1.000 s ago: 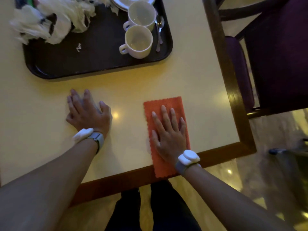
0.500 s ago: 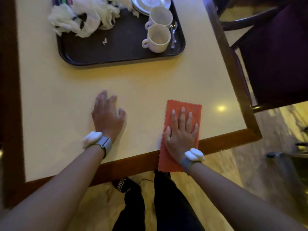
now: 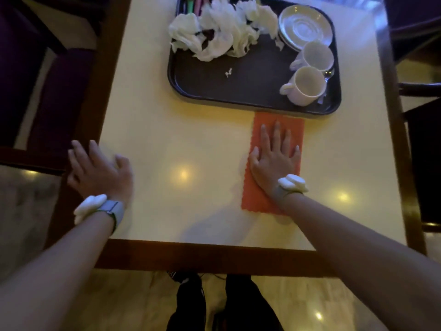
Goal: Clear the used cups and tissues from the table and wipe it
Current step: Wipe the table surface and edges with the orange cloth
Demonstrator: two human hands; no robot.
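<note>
At the bottom of the view, the person's dark-trousered legs (image 3: pixel 238 306) stand against the table's wooden border (image 3: pixel 191 254). Both forearms reach over it, each with a white device on a grey wrist band (image 3: pixel 112 209).

The left hand (image 3: pixel 97 170) sits at the table's left edge, over the border. Its fingers are straight and spread and hold nothing. It is blurred, so I cannot tell whether it touches the wood. A purple chair (image 3: pixel 47 91) stands just beyond it.

On the pale yellow table (image 3: pixel 191 130), the right hand (image 3: pixel 274 161) lies flat on an orange cloth (image 3: pixel 260 199), pressing it down with the fingers straight and slightly fanned, pointing away. The cloth is a long rectangle with scalloped edges. It shows on all sides of the hand, and its far end reaches the near rim of a dark tray (image 3: pixel 238 91) that blocks the way ahead.

On the tray's right side, the near cup (image 3: pixel 305 84) and the far cup (image 3: pixel 315 56) lie tipped over, with a spoon (image 3: pixel 329 74) beside them and stacked saucers (image 3: pixel 305 27) behind. Crumpled white tissues (image 3: pixel 219 34) fill the far left, and a small scrap (image 3: pixel 228 72) lies in the middle.
</note>
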